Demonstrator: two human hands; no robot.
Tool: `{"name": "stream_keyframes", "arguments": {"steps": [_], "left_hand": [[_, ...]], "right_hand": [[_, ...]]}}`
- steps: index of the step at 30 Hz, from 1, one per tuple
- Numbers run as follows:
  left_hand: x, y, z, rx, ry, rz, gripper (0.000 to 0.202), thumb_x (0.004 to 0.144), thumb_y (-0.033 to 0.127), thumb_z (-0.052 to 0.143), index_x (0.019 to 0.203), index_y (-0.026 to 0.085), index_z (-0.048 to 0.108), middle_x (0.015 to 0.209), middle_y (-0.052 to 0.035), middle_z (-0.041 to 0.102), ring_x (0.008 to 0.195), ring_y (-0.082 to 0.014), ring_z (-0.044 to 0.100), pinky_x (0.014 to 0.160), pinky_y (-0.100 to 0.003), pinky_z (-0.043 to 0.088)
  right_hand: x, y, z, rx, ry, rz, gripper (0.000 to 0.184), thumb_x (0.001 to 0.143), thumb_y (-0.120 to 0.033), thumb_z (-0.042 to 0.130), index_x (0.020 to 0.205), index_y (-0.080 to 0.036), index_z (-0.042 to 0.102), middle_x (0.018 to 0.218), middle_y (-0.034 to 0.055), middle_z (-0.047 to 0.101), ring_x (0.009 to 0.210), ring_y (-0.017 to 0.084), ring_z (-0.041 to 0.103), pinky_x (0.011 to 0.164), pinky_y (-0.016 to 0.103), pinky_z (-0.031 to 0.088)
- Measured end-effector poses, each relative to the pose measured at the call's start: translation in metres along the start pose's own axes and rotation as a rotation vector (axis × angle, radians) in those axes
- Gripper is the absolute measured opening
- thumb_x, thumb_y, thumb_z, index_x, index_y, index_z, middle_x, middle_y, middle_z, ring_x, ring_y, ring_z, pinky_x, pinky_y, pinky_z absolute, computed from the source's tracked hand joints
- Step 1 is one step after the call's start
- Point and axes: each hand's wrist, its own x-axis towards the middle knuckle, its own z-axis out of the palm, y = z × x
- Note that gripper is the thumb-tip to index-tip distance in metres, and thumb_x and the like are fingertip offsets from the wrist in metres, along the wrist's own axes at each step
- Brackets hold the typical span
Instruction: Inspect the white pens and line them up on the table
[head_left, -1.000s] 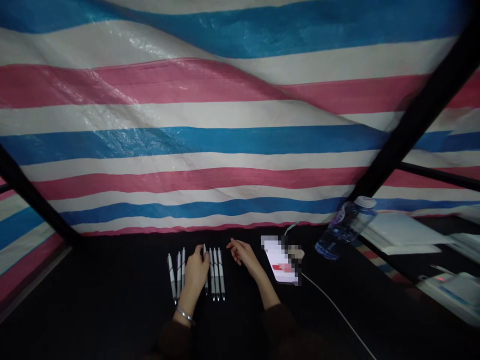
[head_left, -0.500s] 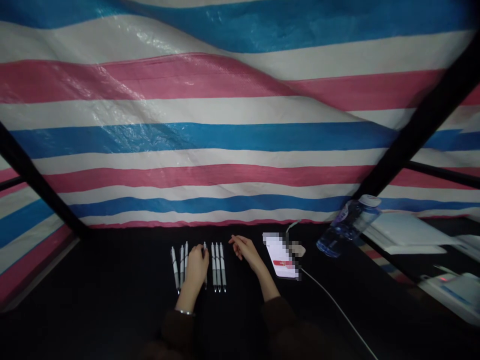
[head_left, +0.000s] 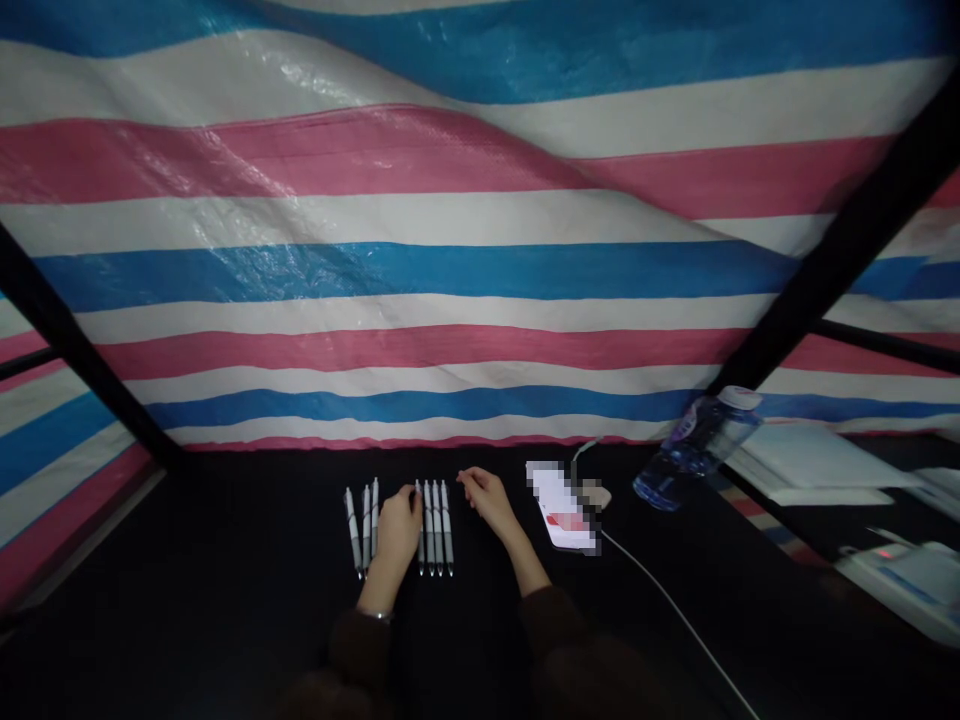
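Observation:
My left hand (head_left: 400, 525) is closed, its thumb and fingertips on the upper end of a white-and-grey pen (head_left: 420, 545). That pen lies at the left end of a close row of pens (head_left: 438, 530) on the dark table. On the hand's other side, a few more pens (head_left: 367, 530) lie with wider gaps, partly covered by the hand. To the right of the row, my right hand (head_left: 486, 500) rests with its fingers loosely bent and slightly apart. Nothing shows in it, and it is apart from the pens.
A lit phone (head_left: 559, 508) lies right of my right hand, beside a pale object (head_left: 594, 494) and a white cable (head_left: 667, 600). Farther right are a tilted clear bottle (head_left: 697, 450), white stacked items (head_left: 817, 465) and a white device (head_left: 904, 590). Striped sheeting (head_left: 450, 350) hangs behind.
My left hand has moved slightly right, bringing the pen at its fingertips up against the row of pens. My right hand has hardly moved, its fingers a little more gathered.

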Motion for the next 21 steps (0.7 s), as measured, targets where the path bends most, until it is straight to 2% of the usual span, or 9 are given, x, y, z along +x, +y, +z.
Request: {"name": "stream_keyframes", "arguments": {"steps": [8, 17, 21], "left_hand": [[0.0001, -0.0002, 0.0024, 0.046, -0.015, 0.02, 0.032, 0.089, 0.027, 0.039, 0.11, 0.014, 0.059, 0.078, -0.0099, 0.067, 0.073, -0.0178, 0.063, 0.062, -0.025, 0.037], [0.0016, -0.001, 0.0043, 0.07, 0.003, 0.039, 0.033, 0.089, 0.03, 0.038, 0.108, 0.015, 0.06, 0.078, -0.0102, 0.067, 0.074, -0.0191, 0.063, 0.062, -0.025, 0.038], [0.0022, -0.0019, 0.0045, 0.024, 0.024, 0.035, 0.035, 0.089, 0.031, 0.038, 0.108, 0.012, 0.059, 0.077, -0.011, 0.067, 0.072, -0.0181, 0.063, 0.062, -0.025, 0.039]], "right_hand": [[-0.0028, -0.0022, 0.0016, -0.01, 0.02, -0.071, 0.029, 0.071, -0.044, 0.05, 0.065, -0.017, 0.057, 0.048, -0.0038, 0.044, 0.044, 0.01, 0.041, 0.044, 0.022, 0.031], [-0.0043, -0.0042, 0.0019, -0.001, 0.026, -0.078, 0.03, 0.071, -0.046, 0.053, 0.063, -0.018, 0.056, 0.049, -0.0031, 0.044, 0.046, 0.011, 0.041, 0.046, 0.023, 0.031], [-0.0063, -0.0074, 0.0019, 0.019, 0.029, -0.065, 0.029, 0.07, -0.046, 0.054, 0.065, -0.018, 0.056, 0.05, -0.0038, 0.044, 0.046, 0.011, 0.041, 0.046, 0.023, 0.031]]}}
